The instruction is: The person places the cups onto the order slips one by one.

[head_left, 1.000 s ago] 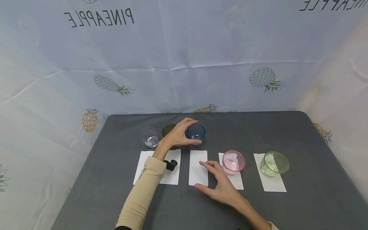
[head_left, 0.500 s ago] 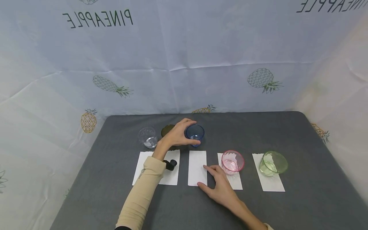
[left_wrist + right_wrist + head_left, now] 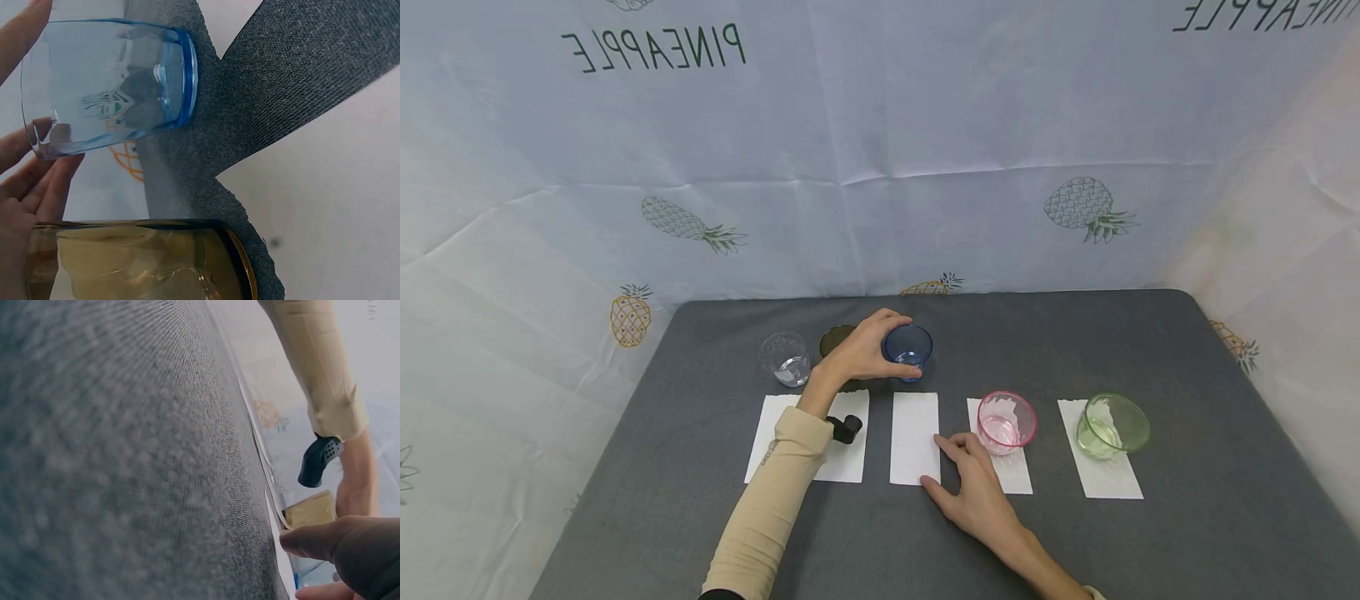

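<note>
In the head view my left hand (image 3: 867, 350) reaches over an amber glass (image 3: 837, 338) to a blue glass (image 3: 907, 350), gripping it by the rim between thumb and fingers. The left wrist view has the blue glass (image 3: 112, 87) above the amber glass (image 3: 144, 262), with fingertips seen through its wall. Lower down, my right hand (image 3: 981, 496) rests with spread thumb and forefinger at the right edge of a white paper sheet (image 3: 915, 437). Its fingers touch that edge and grasp nothing.
On the right, a pink glass (image 3: 1006, 423) and a green glass (image 3: 1112, 427) stand on their own paper sheets. A clear glass (image 3: 787, 360) is at the back left, behind more paper (image 3: 850, 462). All lie on a grey table (image 3: 1210, 450) backed by a pineapple-print curtain (image 3: 880, 125).
My right hand has shifted slightly downward and closer to the table, its fingertips settling at the paper's right edge. The left hand and the blue glass have stayed put.
</note>
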